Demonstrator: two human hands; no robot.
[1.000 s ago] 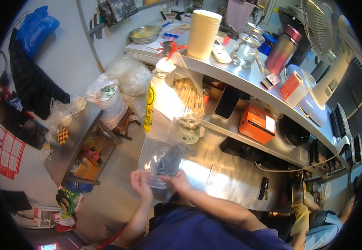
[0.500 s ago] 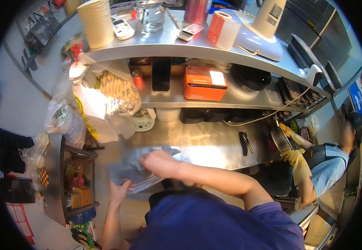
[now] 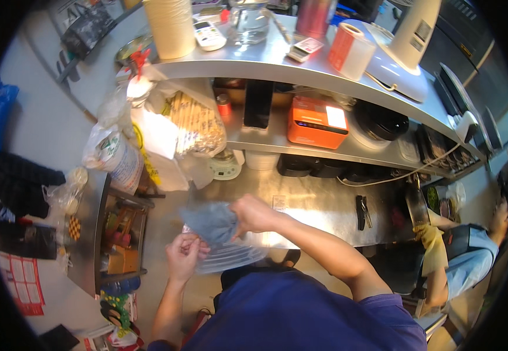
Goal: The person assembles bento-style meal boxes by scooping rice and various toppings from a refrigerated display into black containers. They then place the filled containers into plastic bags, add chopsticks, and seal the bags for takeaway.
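Right hand (image 3: 254,214) gripping grey cloth (image 3: 214,222), left hand (image 3: 182,256) close by.

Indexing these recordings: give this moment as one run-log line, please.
Right grip: holding grey cloth | Left grip: at edge of clear plastic container, hold unclear | Ahead: metal counter

Pale wall (image 3: 46,120), 2 metal shelves (image 3: 254,69) above a steel worktop (image 3: 324,216) bright with glare, grey table (image 3: 88,234), beige floor (image 3: 156,245)

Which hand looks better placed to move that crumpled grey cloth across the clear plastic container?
Probably the right hand: it grips the crumpled grey cloth. The left hand is at the left edge of the clear plastic container.
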